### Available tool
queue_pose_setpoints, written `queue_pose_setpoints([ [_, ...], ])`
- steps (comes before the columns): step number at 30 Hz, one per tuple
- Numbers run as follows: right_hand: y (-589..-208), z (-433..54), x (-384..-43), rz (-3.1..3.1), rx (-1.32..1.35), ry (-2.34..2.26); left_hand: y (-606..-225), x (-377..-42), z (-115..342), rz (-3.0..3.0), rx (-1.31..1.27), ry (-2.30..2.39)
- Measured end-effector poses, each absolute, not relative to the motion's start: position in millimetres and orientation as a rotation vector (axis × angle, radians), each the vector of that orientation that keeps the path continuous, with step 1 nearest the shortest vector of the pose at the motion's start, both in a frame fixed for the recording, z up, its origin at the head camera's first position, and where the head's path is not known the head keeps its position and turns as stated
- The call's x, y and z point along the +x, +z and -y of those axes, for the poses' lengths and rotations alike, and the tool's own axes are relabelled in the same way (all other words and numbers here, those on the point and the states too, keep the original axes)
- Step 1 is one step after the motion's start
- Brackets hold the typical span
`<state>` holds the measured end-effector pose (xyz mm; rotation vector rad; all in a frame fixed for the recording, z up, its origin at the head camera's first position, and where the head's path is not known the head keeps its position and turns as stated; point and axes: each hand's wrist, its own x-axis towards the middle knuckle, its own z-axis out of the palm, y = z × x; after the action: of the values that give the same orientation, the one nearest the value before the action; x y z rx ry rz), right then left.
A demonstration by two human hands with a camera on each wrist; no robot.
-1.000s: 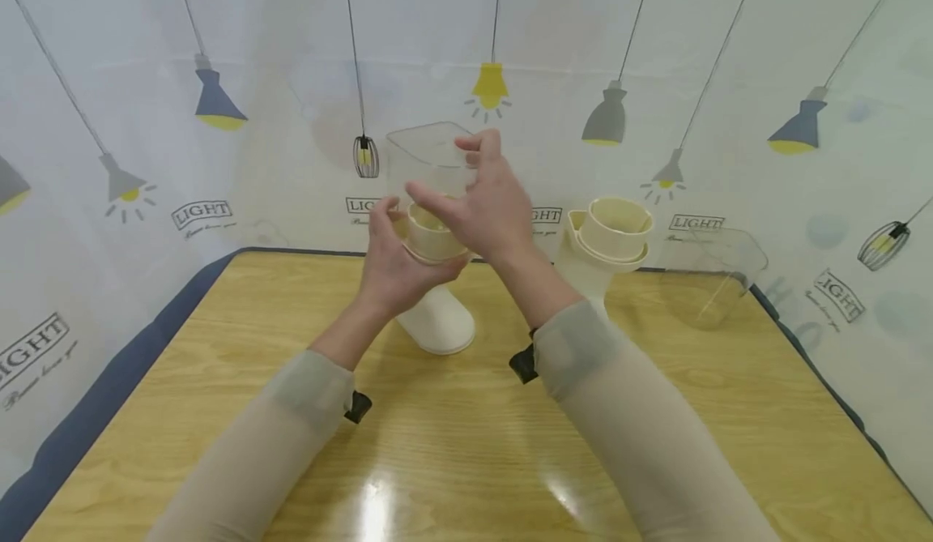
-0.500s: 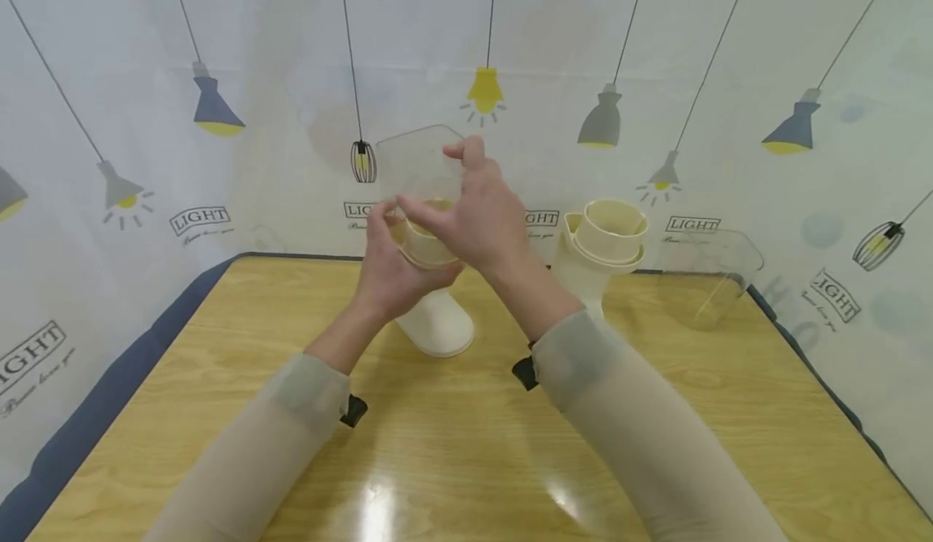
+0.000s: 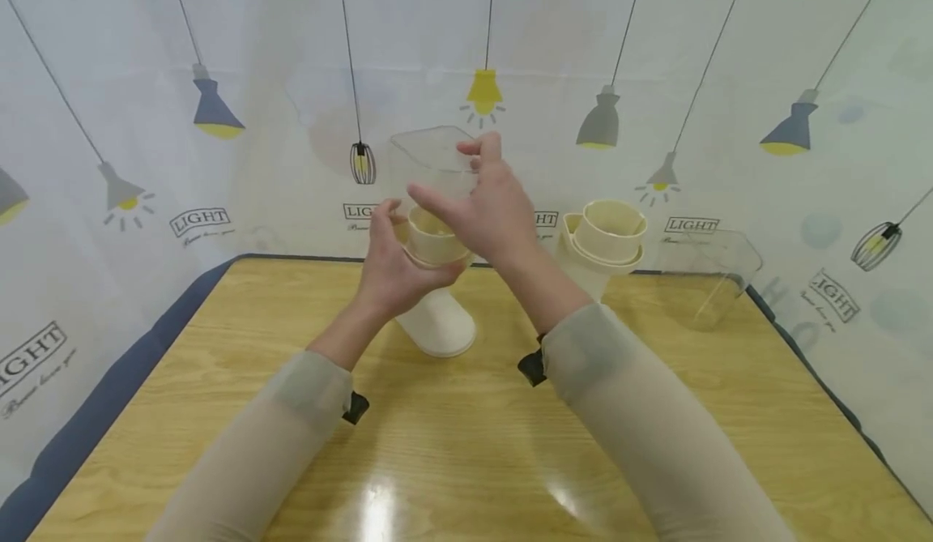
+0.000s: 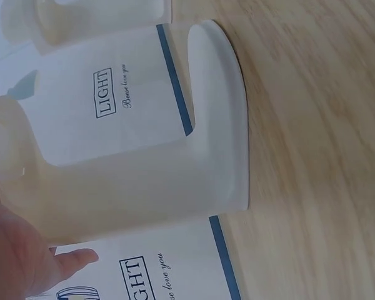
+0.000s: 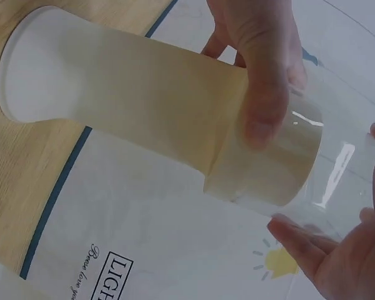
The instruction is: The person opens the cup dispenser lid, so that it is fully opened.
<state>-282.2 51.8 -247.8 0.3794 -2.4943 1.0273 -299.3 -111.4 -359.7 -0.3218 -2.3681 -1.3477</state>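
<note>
A cream stand [image 3: 440,327] with a long foot stands upright on the table, its round collar [image 3: 433,242] at the top. My left hand [image 3: 394,271] grips the stand just below that collar; in the right wrist view its thumb lies across the collar [image 5: 287,169]. Above sits a clear plastic container [image 3: 426,149], its lower end fitted around the collar. My right hand [image 3: 499,206] holds the container from the right, with thumb and fingers spread round its wall, as the right wrist view shows. Part of the collar is hidden behind the right hand.
A second cream stand [image 3: 611,238] is at the back right, partly behind the right forearm. Farther right, another clear container [image 3: 707,283] rests on the wooden table [image 3: 452,445] near its back corner. Behind the table hangs a lamp-printed cloth [image 3: 291,104].
My right hand swings left and then back right, and the clear container turns one way and back with it. The left hand and the stand keep their place.
</note>
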Motion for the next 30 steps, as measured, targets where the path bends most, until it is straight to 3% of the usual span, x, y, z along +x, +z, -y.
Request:
queue_pose_setpoints([
  [10, -247.8, -55.7, -280.5, 2.497, 0.399, 1.052, -358.8, -299.1, 111.9, 2.397, -0.313, -1.36],
  [17, -243.4, -50.9, -274.2, 2.506, 0.477, 0.826, -357.3, -300.2, 114.2, 2.379, -0.36, -1.379],
  [30, -245.6, -54.2, -274.5, 2.471, 0.432, 1.003, -356.7, -297.4, 118.2, 2.407, -0.371, -1.366],
])
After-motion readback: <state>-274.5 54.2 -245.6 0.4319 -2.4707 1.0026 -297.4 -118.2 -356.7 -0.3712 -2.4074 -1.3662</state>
